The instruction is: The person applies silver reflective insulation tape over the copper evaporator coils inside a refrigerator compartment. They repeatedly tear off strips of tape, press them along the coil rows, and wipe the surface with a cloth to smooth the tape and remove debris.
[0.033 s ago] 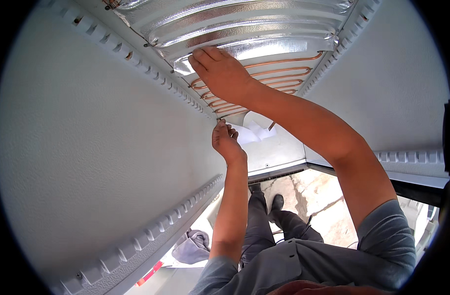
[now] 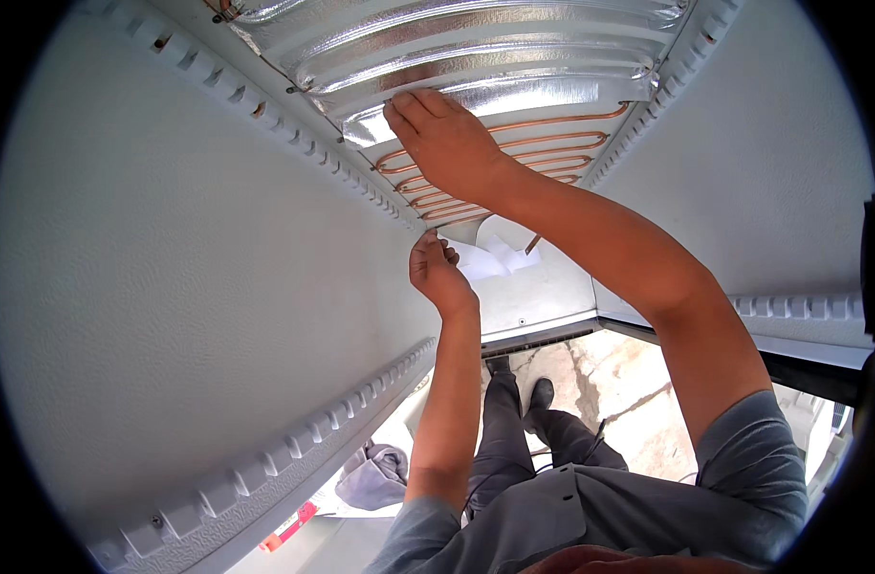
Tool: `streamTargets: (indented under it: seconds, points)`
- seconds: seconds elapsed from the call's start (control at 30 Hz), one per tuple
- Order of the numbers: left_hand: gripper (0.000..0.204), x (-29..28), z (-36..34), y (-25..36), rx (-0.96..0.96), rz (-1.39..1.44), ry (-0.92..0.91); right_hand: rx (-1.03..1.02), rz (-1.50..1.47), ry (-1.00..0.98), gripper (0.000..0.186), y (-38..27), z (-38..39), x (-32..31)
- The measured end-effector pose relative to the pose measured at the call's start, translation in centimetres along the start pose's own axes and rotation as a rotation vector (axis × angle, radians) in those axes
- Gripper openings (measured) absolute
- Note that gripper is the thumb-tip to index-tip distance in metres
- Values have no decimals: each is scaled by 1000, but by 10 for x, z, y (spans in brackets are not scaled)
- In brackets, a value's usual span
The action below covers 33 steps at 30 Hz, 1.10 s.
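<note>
My right hand [image 2: 447,143] reaches across from the right and rests on the lowest strip of silver foil tape [image 2: 538,93], near its left end. Its fingers are stretched out flat and hold nothing. Under that strip, bent copper tubing [image 2: 552,141] runs back and forth across the back wall, uncovered. My left hand [image 2: 439,273] is raised by the lower left corner of the tubing, with fingers curled and thumb pressed to them; whatever is between them is hidden. White paper [image 2: 495,258] lies just beyond it.
Pale cabinet walls [image 2: 198,268] enclose my arms on both sides, with notched white rails [image 2: 265,464] along them. More foil strips [image 2: 457,55] cover the wall higher up. A grey cloth [image 2: 372,476] lies at lower left. My feet stand on a cracked floor [image 2: 619,368].
My right hand has slid slightly to the right along the foil strip. The left hand stays by the tubing's lower corner, and the whole view has shifted a little.
</note>
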State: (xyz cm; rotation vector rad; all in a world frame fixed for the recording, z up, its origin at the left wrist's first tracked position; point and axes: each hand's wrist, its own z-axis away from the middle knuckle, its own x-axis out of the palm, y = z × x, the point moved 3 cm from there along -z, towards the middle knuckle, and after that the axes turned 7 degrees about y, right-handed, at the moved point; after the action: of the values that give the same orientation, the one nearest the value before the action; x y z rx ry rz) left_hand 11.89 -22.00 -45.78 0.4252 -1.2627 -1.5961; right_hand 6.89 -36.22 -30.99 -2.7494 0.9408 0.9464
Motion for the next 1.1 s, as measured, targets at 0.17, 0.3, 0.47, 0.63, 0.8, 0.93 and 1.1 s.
streamTargets:
  seconds: [0.17, 0.3, 0.47, 0.63, 0.8, 0.93, 1.1]
  points:
    - [24, 43, 8, 68, 568, -77, 37, 98, -53, -83, 36, -3, -6, -12]
    - [23, 86, -1, 130, 964, -257, -28, 141, -84, -154, 30, 11, -9, -26]
    - [20, 138, -3, 153, 1233, -638, -204, 193, -116, -66, 36, 57, 25, -48]
    - [20, 171, 13, 132, 1444, -738, -331, 242, -76, -62, 37, 92, 51, -73]
    - [23, 191, 20, 111, 1585, -756, -508, 380, 43, 4, 38, 131, 85, -95]
    - [24, 191, 23, 106, 1626, -865, -510, 534, 134, -21, 38, 154, 107, -110]
    - [28, 172, 4, 117, 1644, -894, -436, 610, 312, 22, 32, 168, 117, -121]
